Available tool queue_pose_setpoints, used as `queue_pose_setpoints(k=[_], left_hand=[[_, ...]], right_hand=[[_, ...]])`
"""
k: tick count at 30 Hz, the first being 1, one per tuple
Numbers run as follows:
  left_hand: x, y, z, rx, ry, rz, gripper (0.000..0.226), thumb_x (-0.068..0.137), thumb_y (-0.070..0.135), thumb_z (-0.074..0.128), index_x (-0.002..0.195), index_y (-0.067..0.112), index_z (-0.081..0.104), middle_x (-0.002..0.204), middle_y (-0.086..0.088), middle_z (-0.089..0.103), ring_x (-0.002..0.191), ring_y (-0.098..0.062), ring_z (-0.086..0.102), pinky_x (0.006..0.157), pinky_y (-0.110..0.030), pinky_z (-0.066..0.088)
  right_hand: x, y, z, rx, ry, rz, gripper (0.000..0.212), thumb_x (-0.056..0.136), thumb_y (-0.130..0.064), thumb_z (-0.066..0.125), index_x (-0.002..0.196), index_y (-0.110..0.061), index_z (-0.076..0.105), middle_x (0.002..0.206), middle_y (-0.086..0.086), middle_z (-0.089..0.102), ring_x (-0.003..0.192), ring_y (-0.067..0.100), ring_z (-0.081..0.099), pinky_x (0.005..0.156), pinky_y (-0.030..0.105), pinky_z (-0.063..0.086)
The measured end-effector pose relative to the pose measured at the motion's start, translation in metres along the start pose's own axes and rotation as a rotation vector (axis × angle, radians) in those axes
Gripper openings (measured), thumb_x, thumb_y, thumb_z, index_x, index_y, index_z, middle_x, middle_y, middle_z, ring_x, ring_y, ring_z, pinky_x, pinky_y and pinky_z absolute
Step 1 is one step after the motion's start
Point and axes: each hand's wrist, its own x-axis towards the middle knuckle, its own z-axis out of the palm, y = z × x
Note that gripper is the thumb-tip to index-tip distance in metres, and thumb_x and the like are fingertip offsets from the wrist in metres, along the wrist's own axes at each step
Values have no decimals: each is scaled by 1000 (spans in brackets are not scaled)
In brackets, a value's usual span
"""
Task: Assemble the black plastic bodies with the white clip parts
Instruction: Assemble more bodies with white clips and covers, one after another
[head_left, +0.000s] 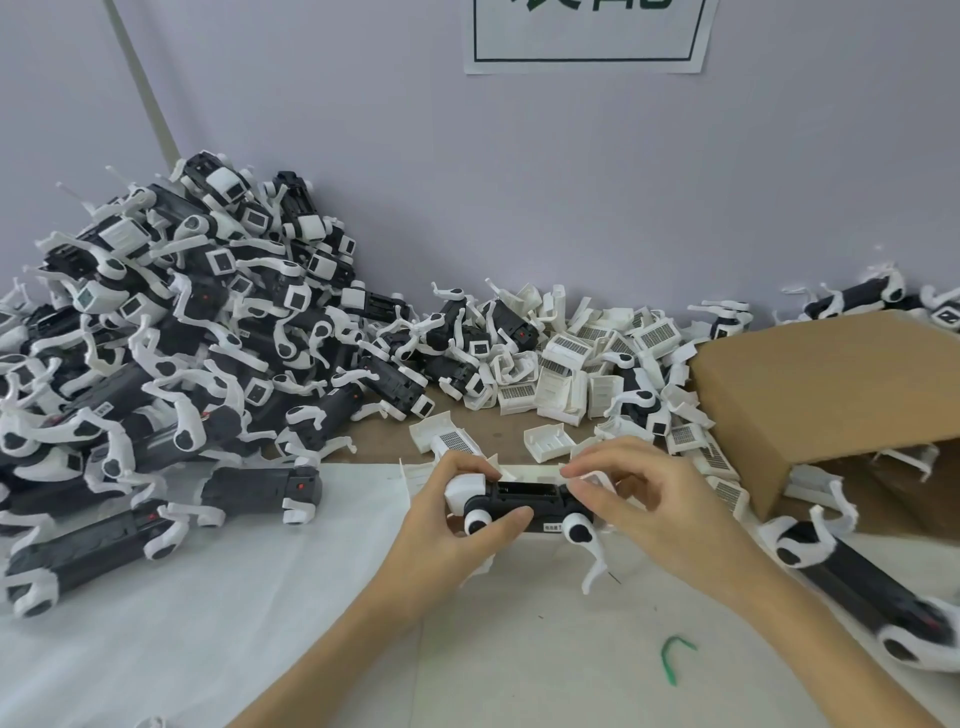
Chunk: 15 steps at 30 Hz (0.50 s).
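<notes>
- Grey wall (519, 182) behind; desk (260, 649) under white sheet, finished units heaped left (171, 338).
- Left hand (447, 525) gripped black body (524, 506) at white head end, steadying it.
- Right hand (639, 499) pinched white clip part (592, 477) over body's open top, likely for seating.
- Spare clip parts (587, 358) piled near, beside cardboard box (831, 395).

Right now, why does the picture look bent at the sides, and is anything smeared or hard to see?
In the head view the wide lens bows the edges: the pole leans. Light is soft and even, with faint shadows under the hands. The left hand and right hand holding the black body look sharp; the toy at the lower right is smeared, and the green scrap soft.
</notes>
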Motion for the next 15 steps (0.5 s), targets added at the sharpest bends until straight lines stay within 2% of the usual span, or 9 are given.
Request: queue_pose_setpoints(k=[2,4,7,10,13,15], left_hand=[[1,-1,-1,-11,12,-4,54,77,47,88,119,30,59,82,-3,70,68,-21,60,51,-26,45],[1,-2,-1,-25,22,-9,53,76,47,89,118,30,60,89,-8,73,74,-22,65,55,-28,48],[3,-1,-1,-40,40,-27,54,73,47,89,118,31,62,103,-13,74,78,-24,69,66,-38,53],[4,0,-2,-76,55,-31,51,73,44,89,113,28,63,103,-13,74,76,-23,70,72,-42,54],[3,2,-3,-97,41,-26,50,73,41,89,113,25,64,102,-11,75,76,-23,70,74,-41,55],[1,2,-3,-70,12,-19,53,74,41,91,116,27,63,102,-17,73,78,-24,69,67,-35,52]], right_hand=[[0,0,-5,107,-100,63,24,88,-41,72,108,-31,81,114,-14,73,99,15,67,84,19,51],[0,0,-15,222,-249,131,29,91,-37,77,120,-34,78,110,-18,72,101,10,68,88,16,50],[-2,6,-26,226,-406,171,51,88,-21,85,133,-37,69,121,-9,72,116,16,69,102,26,52],[0,9,-22,103,-358,156,49,88,-19,83,127,-45,69,121,-6,74,116,13,69,102,30,54],[2,10,-16,161,-243,144,30,87,-36,79,116,-43,74,118,-8,76,114,11,69,97,27,54],[1,9,-11,246,-141,160,25,88,-46,72,112,-40,76,115,-9,77,111,9,70,95,28,55]])
